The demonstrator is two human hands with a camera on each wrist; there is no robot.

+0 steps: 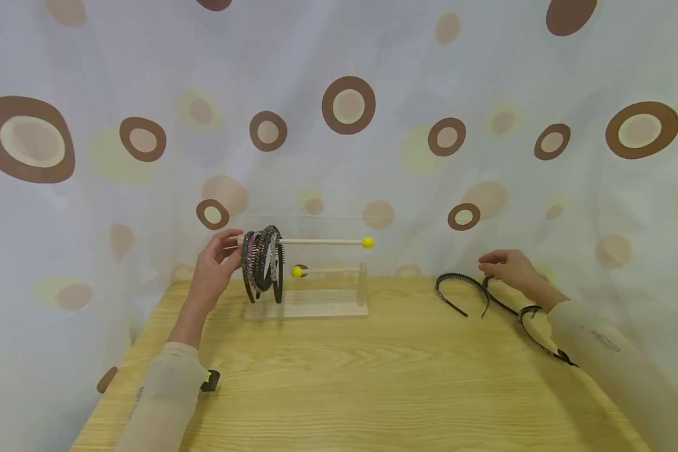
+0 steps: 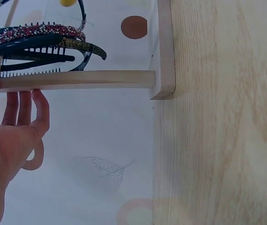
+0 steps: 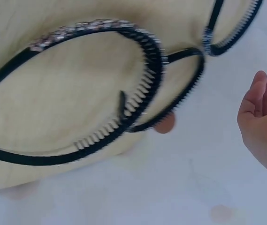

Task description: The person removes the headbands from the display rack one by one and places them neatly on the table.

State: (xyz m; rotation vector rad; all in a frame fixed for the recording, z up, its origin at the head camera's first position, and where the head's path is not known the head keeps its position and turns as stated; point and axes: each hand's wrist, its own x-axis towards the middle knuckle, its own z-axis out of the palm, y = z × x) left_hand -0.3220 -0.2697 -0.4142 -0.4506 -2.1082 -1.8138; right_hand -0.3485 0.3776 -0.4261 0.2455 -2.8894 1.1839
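My left hand [image 1: 209,270] pinches the top of the wooden post [image 2: 100,80] of a headband rack [image 1: 316,309], thumb on one side and fingers on the other. Beside its fingertips, a bunch of several headbands [image 1: 264,263], toothed and partly glittery, hangs on the rack's upper rod [image 1: 328,242]. On the right, my right hand [image 1: 514,273] is over loose toothed headbands. Its fingers [image 3: 255,96] are loosely bent with nothing between them. Below it lie a plain black headband [image 1: 457,276] and a glitter-topped one [image 3: 86,28], with another black band between.
Yellow balls [image 1: 367,242] cap the rods, and a lower rod [image 1: 333,270] runs behind the base. The rack stands near the back edge of the wood-grain table [image 1: 339,383]. A patterned curtain [image 1: 395,169] hangs close behind and at both sides.
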